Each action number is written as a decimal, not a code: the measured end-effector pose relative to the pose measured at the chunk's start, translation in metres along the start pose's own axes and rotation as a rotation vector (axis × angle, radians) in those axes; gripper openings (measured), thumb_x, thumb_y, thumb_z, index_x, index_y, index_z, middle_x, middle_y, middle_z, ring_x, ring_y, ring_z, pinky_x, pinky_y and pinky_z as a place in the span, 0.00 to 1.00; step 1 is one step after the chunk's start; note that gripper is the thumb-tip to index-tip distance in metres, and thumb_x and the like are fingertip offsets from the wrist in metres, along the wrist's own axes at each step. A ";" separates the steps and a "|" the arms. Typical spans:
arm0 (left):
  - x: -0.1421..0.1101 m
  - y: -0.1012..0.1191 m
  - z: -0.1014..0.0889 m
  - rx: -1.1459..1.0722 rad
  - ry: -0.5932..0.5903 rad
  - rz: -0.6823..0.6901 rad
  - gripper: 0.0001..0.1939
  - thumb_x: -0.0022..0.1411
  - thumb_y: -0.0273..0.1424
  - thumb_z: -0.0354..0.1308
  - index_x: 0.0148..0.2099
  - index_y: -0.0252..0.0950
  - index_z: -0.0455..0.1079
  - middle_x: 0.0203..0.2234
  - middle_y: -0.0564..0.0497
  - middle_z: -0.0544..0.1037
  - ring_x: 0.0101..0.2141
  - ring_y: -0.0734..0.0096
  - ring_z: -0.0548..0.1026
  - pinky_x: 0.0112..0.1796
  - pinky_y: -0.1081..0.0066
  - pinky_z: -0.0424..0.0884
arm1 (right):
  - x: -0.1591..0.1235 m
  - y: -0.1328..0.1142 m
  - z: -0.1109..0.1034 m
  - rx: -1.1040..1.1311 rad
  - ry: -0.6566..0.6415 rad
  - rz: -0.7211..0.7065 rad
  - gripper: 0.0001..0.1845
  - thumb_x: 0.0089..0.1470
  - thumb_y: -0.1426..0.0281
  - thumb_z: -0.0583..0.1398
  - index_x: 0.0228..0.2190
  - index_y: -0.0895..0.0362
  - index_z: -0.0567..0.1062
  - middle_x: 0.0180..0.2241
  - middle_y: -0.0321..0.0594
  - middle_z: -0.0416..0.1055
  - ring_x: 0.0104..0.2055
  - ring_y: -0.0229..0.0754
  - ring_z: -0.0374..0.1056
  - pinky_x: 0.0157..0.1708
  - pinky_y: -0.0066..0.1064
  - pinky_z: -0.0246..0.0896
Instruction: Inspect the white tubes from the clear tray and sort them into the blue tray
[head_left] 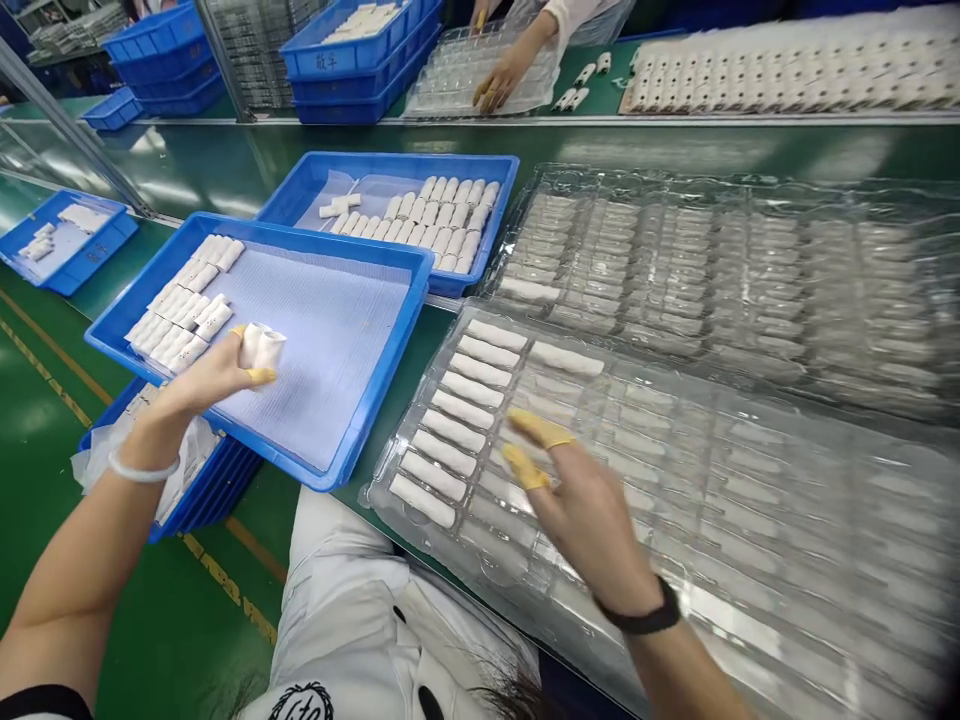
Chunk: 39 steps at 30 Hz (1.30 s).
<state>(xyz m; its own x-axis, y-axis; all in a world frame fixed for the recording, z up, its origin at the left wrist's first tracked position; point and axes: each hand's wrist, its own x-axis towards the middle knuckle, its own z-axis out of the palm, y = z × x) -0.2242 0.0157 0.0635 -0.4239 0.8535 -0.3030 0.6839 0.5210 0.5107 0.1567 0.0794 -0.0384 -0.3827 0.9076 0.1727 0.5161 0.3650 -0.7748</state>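
Note:
Two short white tube-like casings [262, 346] are gripped in my left hand [225, 368], between thumb and fingers in yellow finger cots. That hand is over the front blue tray [345, 455], where rows of similar white casings [180, 315] stand at its left side. My right hand [581, 490], also in yellow finger cots, hovers above a clear plastic blister tray [442, 545]. Its visible fingers are apart and nothing shows between them. White casings [454, 452] lie in the tray's left column, and one more white casing [568, 358] tops the second column.
Behind stands another blue tray [495, 170] of white casings. More clear trays [675, 250] lie at back right. Across the bench, a co-worker's hand [506, 75] rests on a clear tray. Stacked blue bins [225, 500] sit low at left.

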 end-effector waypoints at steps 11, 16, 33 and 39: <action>-0.100 0.075 0.147 -0.623 -0.135 0.687 0.23 0.66 0.28 0.55 0.61 0.38 0.60 0.54 0.41 0.71 0.54 0.59 0.71 0.55 0.61 0.65 | -0.040 -0.082 0.025 0.297 0.191 -0.221 0.16 0.59 0.71 0.61 0.50 0.51 0.72 0.41 0.42 0.75 0.31 0.39 0.70 0.30 0.33 0.70; -0.100 0.064 0.162 -0.499 0.080 0.866 0.22 0.67 0.25 0.53 0.61 0.40 0.64 0.51 0.42 0.75 0.55 0.58 0.70 0.56 0.58 0.66 | -0.050 -0.066 0.016 0.149 0.260 -0.409 0.19 0.59 0.74 0.60 0.52 0.52 0.70 0.44 0.46 0.75 0.45 0.44 0.74 0.40 0.36 0.74; -0.105 0.063 0.164 -0.536 0.199 0.875 0.23 0.64 0.24 0.58 0.60 0.41 0.68 0.51 0.44 0.77 0.52 0.62 0.74 0.52 0.62 0.71 | -0.056 -0.070 0.022 0.186 0.245 -0.302 0.20 0.57 0.72 0.63 0.51 0.51 0.71 0.44 0.44 0.76 0.46 0.44 0.75 0.45 0.35 0.74; -0.104 0.061 0.163 -0.558 0.181 0.867 0.25 0.63 0.21 0.58 0.61 0.42 0.67 0.52 0.44 0.76 0.53 0.63 0.74 0.53 0.62 0.71 | -0.056 -0.072 0.024 0.208 0.260 -0.317 0.18 0.56 0.73 0.63 0.49 0.53 0.72 0.43 0.45 0.76 0.46 0.43 0.75 0.44 0.34 0.74</action>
<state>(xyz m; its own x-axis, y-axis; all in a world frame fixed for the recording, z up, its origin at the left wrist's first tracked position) -0.0413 -0.0401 -0.0052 -0.0333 0.8944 0.4461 0.4445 -0.3865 0.8081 0.1228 -0.0029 -0.0068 -0.2783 0.7894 0.5472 0.2298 0.6079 -0.7601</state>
